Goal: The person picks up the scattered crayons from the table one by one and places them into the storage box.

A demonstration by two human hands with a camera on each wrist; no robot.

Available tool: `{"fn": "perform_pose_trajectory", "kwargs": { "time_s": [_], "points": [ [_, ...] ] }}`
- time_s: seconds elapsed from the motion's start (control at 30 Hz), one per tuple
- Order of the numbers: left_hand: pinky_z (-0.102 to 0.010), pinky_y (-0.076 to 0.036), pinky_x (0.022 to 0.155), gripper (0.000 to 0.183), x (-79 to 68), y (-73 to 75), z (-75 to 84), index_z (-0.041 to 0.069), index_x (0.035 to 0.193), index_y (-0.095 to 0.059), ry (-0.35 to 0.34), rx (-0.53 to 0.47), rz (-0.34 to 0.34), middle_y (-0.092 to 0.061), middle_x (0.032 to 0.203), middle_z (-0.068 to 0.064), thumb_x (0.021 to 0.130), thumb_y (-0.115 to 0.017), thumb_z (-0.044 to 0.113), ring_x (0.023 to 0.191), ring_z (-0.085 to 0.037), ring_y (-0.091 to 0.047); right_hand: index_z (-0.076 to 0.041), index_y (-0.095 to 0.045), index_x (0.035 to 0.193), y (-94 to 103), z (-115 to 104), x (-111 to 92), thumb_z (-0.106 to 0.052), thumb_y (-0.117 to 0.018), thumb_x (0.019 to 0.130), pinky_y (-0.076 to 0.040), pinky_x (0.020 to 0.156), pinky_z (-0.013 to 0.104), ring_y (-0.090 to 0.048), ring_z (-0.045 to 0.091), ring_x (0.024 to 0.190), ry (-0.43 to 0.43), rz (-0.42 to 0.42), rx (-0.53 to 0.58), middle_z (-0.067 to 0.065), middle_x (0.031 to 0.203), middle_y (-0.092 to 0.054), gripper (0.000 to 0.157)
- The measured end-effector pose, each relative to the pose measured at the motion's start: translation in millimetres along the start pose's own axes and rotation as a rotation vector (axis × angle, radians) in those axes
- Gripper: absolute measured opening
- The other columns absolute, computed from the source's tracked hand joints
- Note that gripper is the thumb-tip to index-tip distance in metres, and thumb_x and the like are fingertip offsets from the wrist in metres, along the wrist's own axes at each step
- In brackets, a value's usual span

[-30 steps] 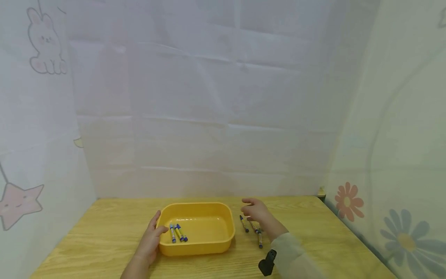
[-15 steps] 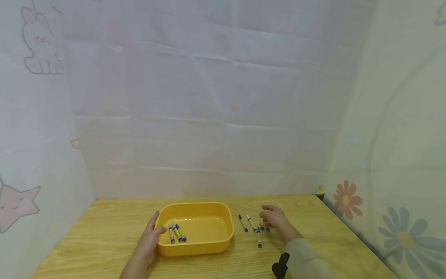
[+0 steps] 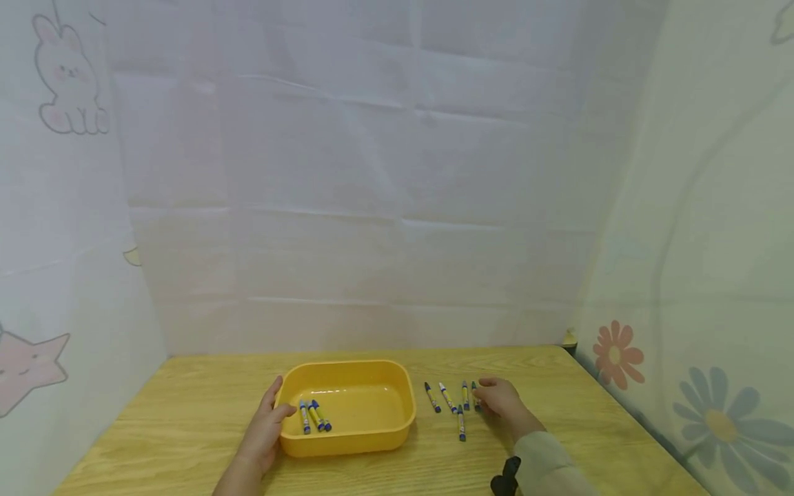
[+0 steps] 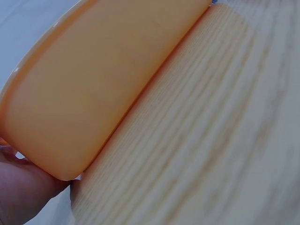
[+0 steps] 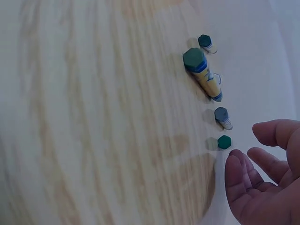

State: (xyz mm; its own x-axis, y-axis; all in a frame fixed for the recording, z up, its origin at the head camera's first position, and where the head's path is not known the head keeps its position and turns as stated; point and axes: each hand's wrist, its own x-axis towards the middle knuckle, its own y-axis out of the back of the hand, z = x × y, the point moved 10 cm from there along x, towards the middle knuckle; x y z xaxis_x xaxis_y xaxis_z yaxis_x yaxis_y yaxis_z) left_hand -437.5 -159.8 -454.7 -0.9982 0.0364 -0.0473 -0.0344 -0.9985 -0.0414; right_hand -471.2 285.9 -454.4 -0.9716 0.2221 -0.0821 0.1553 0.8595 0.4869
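My left hand (image 3: 267,430) grips the left end of a yellow plastic basin (image 3: 347,441), thumb over the rim and fingers along the outer wall. The left wrist view shows the basin's side wall (image 4: 93,93) close up. Three crayons (image 3: 316,416) lie inside at its left end. My right hand (image 3: 502,401) is beside the rightmost crayon (image 3: 475,397) of a loose group on the table. In the right wrist view its fingers are parted and bent a little, near a green crayon end (image 5: 224,142), with nothing held.
Other crayons lie between the basin and my right hand: a dark one (image 3: 432,397), a white-tipped one (image 3: 447,397), and one nearer me (image 3: 462,424). The wooden table (image 3: 186,413) ends at a hanging cloth (image 3: 372,275) behind and at both sides.
My right hand has moved right and a little down, from over the crayons to the rightmost one, uncovering several of them. The left hand stays on the basin.
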Motion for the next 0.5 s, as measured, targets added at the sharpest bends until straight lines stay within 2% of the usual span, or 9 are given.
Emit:
{"fn": "perform_pose_trajectory", "kwargs": {
  "time_s": [0.1,0.27,0.5],
  "points": [
    [-0.049,-0.032,0.115,0.078,-0.1,0.1,0.4,0.013,0.158,0.005,-0.003,0.003,0.001,-0.002,0.161,-0.030,0.095,-0.041,0.007,0.142,-0.046,-0.027,0.015,-0.049,0.130,0.0,3.4,0.6,-0.008,-0.060,0.088,-0.050,0.065,0.024,-0.058,0.016,0.076,-0.012,0.013,0.005,0.021,0.102,-0.065,0.050],
    [-0.050,-0.031,0.115,0.078,0.5,-0.3,0.4,0.014,0.158,0.005,0.001,0.002,0.002,-0.002,0.161,-0.030,0.095,-0.041,0.007,0.142,-0.046,-0.028,0.017,-0.049,0.129,-0.1,3.0,-0.1,-0.007,-0.058,0.084,-0.047,0.062,0.024,-0.055,0.015,0.070,-0.009,0.028,-0.048,0.017,0.094,-0.064,0.052],
    [-0.056,-0.027,0.117,0.078,1.6,-0.7,-1.9,0.014,0.158,0.006,0.011,-0.015,0.001,0.001,0.162,-0.029,0.096,-0.040,0.007,0.143,-0.047,-0.024,0.018,-0.050,0.127,-1.3,-0.6,-3.1,-0.006,-0.060,0.079,-0.046,0.058,0.024,-0.054,0.014,0.064,0.004,0.033,-0.119,0.015,0.087,-0.064,0.055]
  ]
}}
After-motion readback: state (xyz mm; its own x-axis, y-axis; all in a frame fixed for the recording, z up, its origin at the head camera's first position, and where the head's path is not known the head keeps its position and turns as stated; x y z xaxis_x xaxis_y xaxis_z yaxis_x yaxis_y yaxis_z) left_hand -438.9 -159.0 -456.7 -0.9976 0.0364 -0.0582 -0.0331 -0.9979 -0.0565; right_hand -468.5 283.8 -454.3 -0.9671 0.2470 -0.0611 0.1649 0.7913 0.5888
